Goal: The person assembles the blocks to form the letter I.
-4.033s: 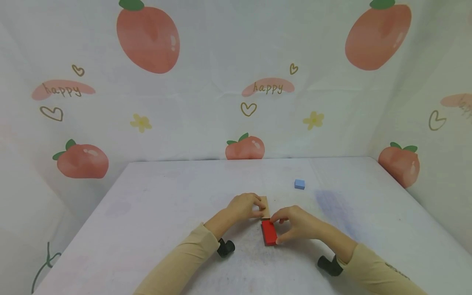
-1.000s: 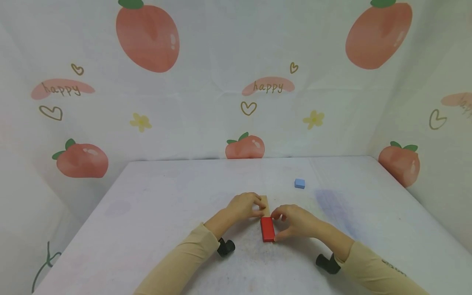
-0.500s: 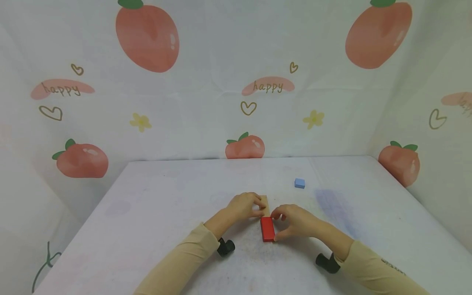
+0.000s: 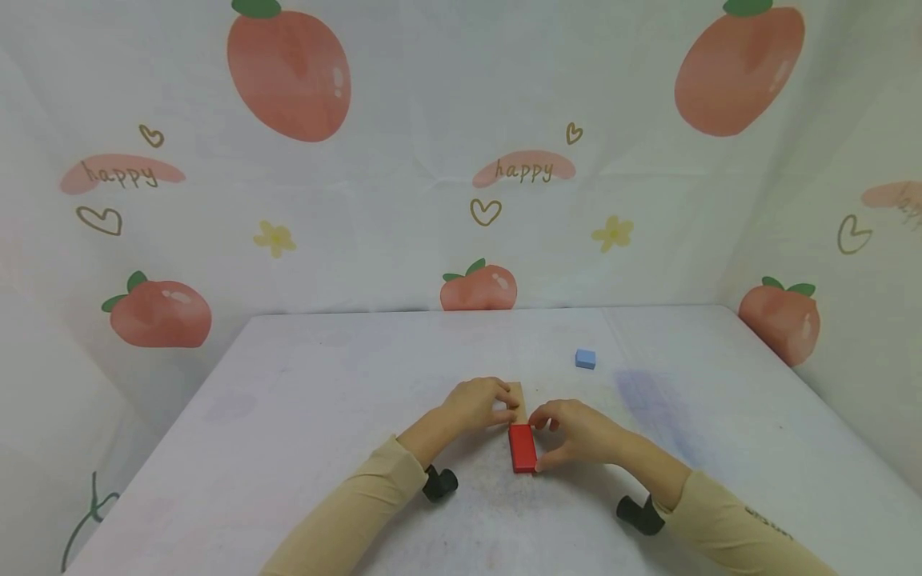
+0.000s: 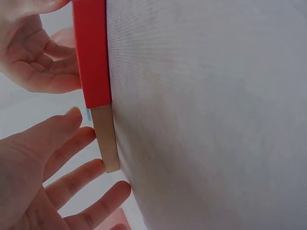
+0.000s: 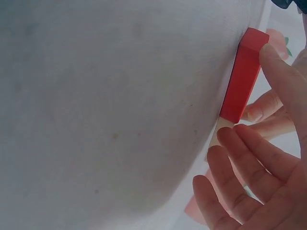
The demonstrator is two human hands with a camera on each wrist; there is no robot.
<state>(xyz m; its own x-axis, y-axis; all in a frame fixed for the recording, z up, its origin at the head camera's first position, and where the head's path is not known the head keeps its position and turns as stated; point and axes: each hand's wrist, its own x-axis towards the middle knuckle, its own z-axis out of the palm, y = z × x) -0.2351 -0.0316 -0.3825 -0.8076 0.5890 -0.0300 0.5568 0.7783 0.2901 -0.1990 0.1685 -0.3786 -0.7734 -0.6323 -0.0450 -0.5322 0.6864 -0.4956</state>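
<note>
Watching the feed from my end, main change versus four seconds ago: the red block [image 4: 523,449] had a little gap ahead of it, and now its far end is butted right up to the wood block [image 4: 522,406], the two in one line. The last second or so looks pretty much frozen. Using the red block as my marker: the right hand [image 4: 582,433] is just to its right, fingers parted and a bit bent, thumb at the near end, fingertips up by the joint. Not squeezing it that I can see. The left hand [image 4: 475,403] is beyond it and to the left, fingers spread around the wood block; can't tell how firmly they touch. The blue block [image 4: 586,359] hasn't budged, beyond the red block and off right.
</note>
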